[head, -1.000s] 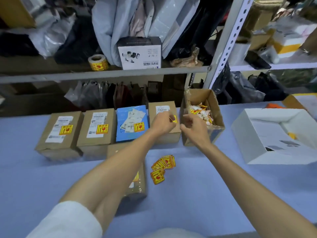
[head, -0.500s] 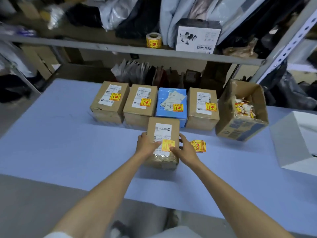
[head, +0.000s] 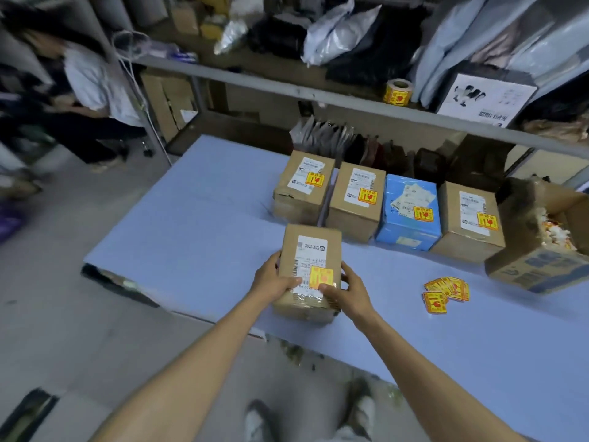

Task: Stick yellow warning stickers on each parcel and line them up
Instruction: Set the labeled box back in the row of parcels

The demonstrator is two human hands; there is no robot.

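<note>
Off the far row a second ago, the left hand (head: 274, 282) and right hand (head: 345, 290) now clasp the stickered brown cardboard parcel (head: 310, 250) at the front edge of the pale blue surface (head: 191, 244), seemingly to line it up with the four stickered parcels (head: 355, 202) behind.

- You're in a parcel packing stockroom: labelled cardboard parcels (head: 353, 205) stand in a row on the blue table (head: 191, 237).
- Behind the table, a metal shelf (head: 287, 90) carries mailing bags (head: 334, 36), boxes and a sticker roll (head: 397, 92).
- Left of the table lies bare concrete floor (head: 63, 314).
</note>
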